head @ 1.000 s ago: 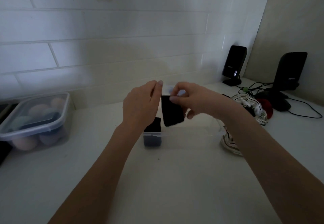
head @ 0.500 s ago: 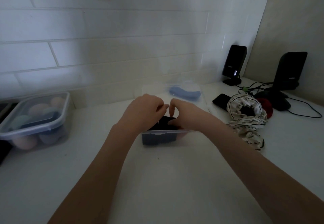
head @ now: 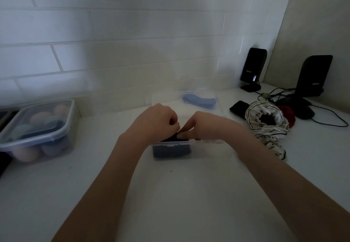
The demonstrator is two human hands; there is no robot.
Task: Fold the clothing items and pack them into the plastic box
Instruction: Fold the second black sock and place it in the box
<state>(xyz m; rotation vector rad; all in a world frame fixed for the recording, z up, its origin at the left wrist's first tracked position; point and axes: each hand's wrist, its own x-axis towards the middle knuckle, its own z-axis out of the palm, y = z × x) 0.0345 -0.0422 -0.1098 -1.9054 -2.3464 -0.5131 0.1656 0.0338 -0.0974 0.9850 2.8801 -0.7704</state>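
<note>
A clear plastic box (head: 208,150) stands on the white counter in front of me. Folded dark clothing (head: 170,151) fills its left end. My left hand (head: 157,122) and my right hand (head: 204,126) are over that end, fingers curled, pinching a folded black cloth (head: 171,139) at the box's rim. A blue cloth (head: 198,100) lies behind the box, under its clear lid. A striped white garment (head: 265,126), a black piece (head: 239,109) and a red piece (head: 287,114) lie to the right.
A lidded clear container (head: 37,130) with rounded pastel items stands at the left. Two black speakers (head: 252,69) (head: 313,77) with cables stand at the back right against the wall. A tiled wall runs behind the counter.
Both hands have come down from chest height and brought the black cloth into the left end of the box. The striped garment is now uncovered at the right.
</note>
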